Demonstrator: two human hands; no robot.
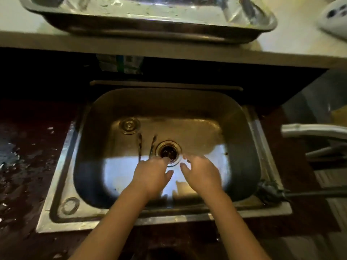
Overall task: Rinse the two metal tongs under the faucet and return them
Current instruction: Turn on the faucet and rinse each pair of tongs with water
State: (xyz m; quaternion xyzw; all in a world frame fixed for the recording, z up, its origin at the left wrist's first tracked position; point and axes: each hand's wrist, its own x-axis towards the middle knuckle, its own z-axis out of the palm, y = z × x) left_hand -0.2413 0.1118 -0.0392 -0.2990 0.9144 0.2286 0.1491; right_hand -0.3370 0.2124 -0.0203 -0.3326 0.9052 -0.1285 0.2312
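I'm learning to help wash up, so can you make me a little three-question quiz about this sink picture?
1. True or false: both hands reach down into the sink.
2. What sits in the sink floor just beyond the fingertips? A) a sponge B) the drain C) a cup
3. What rests on the shelf above the sink?

Key:
1. True. The left hand and the right hand are both inside the sink, open, holding nothing.
2. B, the drain. Two thin dark pieces, perhaps the tongs, lie left of it; too dim to be sure.
3. A metal tray.
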